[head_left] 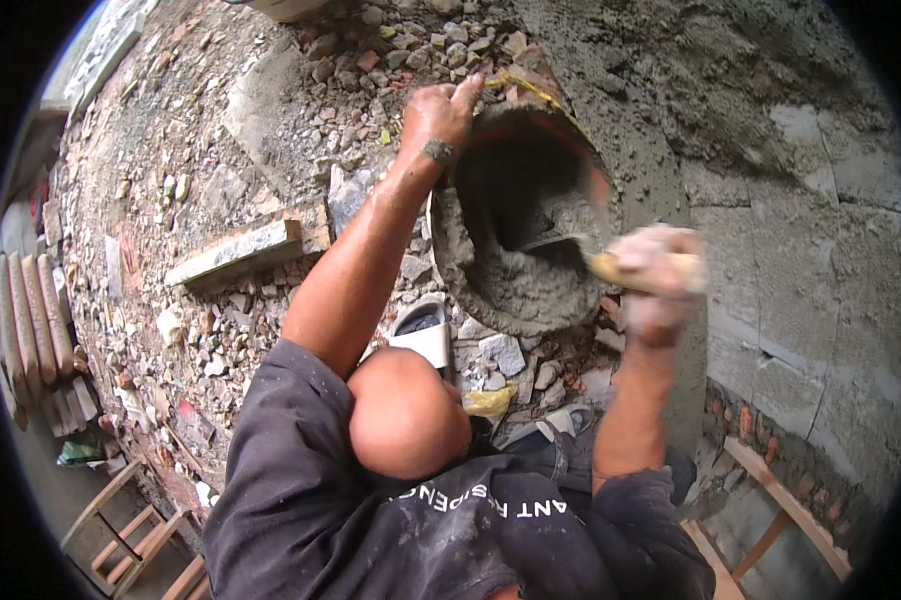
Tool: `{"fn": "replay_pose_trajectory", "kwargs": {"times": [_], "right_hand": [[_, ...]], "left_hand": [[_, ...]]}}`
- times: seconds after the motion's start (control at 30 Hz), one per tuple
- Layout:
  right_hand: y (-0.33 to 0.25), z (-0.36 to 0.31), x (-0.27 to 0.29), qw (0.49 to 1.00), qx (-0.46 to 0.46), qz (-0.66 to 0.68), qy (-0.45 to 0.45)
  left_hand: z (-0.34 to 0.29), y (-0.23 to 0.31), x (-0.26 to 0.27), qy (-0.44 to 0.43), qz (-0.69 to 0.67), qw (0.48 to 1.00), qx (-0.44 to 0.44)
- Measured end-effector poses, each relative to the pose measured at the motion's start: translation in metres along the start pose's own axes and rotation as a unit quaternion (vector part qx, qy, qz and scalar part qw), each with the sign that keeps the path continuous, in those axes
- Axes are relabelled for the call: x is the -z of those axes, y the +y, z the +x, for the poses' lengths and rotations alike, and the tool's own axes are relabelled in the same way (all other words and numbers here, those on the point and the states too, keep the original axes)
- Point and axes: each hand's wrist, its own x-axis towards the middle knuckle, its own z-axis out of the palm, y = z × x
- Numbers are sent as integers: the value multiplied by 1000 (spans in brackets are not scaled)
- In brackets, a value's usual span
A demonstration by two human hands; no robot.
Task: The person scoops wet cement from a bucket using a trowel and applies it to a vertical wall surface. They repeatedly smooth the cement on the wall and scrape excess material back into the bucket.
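Observation:
A mortar-caked bucket (458, 250) sits in front of me, its mouth toward me and wet grey mortar (541, 285) inside. My left hand (439, 118) is closed on its far left rim, beside a yellow strap (524, 88). At the right side of the bucket my right hand (656, 260), smeared by motion, grips the yellowish handle of a trowel (603, 265). The thin blade reaches left into the bucket, over the mortar. My bare knee (406, 410) is below, with a light slipper (423, 340) just beyond it.
Broken stone and rubble (201, 190) cover the ground on the left, with a short block (236, 252) lying there. A grey surface of large blocks (791, 270), partly smeared with mortar, fills the right. Wooden frames (786, 505) stand lower right; stacked bags (36, 320) lie far left.

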Motion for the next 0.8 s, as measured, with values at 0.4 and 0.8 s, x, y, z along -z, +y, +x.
{"fn": "replay_pose_trajectory", "kwargs": {"times": [0.4, 0.8], "right_hand": [[7, -36, -9, 992, -72, -102, 25], [-48, 45, 15, 920, 132, -350, 114]], "left_hand": [[-65, 8, -62, -87, -121, 982, 120], [-62, -1, -70, -94, -124, 982, 103]]}}
